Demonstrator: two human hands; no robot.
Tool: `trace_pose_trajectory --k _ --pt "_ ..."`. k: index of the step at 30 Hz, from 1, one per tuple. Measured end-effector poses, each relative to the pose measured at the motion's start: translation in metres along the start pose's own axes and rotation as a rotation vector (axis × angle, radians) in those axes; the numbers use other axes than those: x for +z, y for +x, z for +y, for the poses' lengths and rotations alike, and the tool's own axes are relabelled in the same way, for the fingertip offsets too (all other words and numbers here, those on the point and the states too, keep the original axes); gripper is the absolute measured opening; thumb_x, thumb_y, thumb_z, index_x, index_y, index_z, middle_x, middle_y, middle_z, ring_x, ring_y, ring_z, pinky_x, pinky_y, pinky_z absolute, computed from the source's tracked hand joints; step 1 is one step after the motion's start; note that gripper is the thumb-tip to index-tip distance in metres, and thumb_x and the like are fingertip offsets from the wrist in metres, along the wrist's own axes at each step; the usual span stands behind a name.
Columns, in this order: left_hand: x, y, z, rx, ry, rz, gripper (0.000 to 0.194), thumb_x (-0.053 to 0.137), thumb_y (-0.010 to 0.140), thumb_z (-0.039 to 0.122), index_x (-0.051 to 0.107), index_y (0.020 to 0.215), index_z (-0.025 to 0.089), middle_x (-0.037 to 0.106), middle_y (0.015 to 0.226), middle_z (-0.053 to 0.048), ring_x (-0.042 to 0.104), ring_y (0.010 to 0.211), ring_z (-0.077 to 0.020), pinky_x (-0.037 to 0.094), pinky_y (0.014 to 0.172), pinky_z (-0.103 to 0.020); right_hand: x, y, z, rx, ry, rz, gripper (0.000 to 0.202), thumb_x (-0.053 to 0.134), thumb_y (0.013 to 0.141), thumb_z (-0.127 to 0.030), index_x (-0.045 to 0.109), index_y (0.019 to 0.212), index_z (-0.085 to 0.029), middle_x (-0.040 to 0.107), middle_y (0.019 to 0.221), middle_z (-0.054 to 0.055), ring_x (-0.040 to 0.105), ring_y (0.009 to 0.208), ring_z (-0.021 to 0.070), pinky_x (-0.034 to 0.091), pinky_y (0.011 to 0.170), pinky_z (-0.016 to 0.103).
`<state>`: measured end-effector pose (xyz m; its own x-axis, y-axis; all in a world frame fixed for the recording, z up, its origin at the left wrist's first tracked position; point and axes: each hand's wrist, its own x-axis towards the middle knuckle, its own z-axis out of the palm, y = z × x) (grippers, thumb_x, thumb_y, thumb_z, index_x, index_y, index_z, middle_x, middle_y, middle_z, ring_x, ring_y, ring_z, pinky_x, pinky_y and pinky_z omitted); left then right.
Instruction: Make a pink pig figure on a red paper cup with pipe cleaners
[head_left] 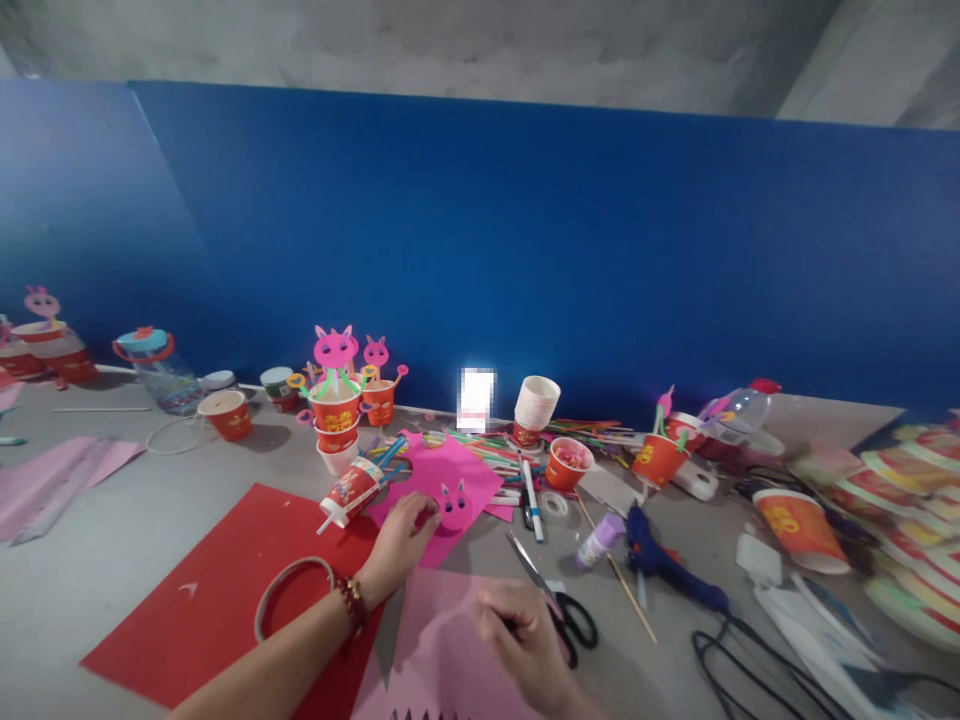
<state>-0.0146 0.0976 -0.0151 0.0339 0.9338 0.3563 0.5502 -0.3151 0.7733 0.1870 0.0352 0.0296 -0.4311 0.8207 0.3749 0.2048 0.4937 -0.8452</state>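
Observation:
My left hand [405, 537], with a beaded bracelet at its wrist, is closed, its fingertips at the left edge of a pink paper animal face [453, 508] with dark eyes and two ears. Behind that face lies a magenta sheet of paper [424, 468]. My right hand [517, 632] is curled into a fist over a pale pink sheet [442, 640]; anything inside it is hidden. Black-handled scissors [576, 618] lie just beside it, blades pointing away. A red sheet [225, 590] and a ring-shaped roll [264, 605] are under and beside my left forearm.
Decorated paper cups [335, 412] stand toward the blue partition [480, 230]. A tipped cup [352, 492] holds pens. To the right are a glue stick [600, 541], a blue glue gun [667, 565] with a cable, a wooden stick [626, 590] and stacked cups [537, 402].

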Motion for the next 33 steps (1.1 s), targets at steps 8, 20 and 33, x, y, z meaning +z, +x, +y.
trace_pose_trajectory --k 8,20,33 --pt "-0.001 0.002 -0.001 0.034 0.165 -0.046 0.009 0.056 0.086 0.021 0.063 0.08 0.021 0.067 0.091 -0.007 0.059 0.091 -0.0263 0.044 0.084 -0.038 0.031 -0.004 0.021 0.259 0.214 -0.081 0.056 0.046 0.093 -0.048 0.023 0.049 -0.022 0.022 0.047 -0.006 0.022 0.046 0.0093 0.017 0.046 0.027" --pt "-0.001 0.0 0.011 0.014 0.345 -0.059 0.011 0.056 0.089 0.021 0.065 0.083 0.02 0.067 0.094 -0.007 0.059 0.093 -0.0262 0.041 0.084 -0.038 0.037 -0.008 0.021 0.135 0.071 -0.098 0.053 0.047 0.093 -0.04 0.019 0.052 -0.021 0.018 0.05 -0.007 0.021 0.047 0.0081 0.015 0.047 0.027" --pt "0.001 0.0 0.008 0.007 0.389 -0.03 0.014 0.054 0.09 0.018 0.066 0.082 0.02 0.068 0.092 -0.006 0.061 0.093 -0.0249 0.042 0.085 -0.037 0.035 -0.005 0.022 0.156 0.017 -0.095 0.053 0.047 0.094 -0.042 0.019 0.054 -0.021 0.019 0.052 -0.006 0.021 0.048 0.0091 0.015 0.048 0.027"
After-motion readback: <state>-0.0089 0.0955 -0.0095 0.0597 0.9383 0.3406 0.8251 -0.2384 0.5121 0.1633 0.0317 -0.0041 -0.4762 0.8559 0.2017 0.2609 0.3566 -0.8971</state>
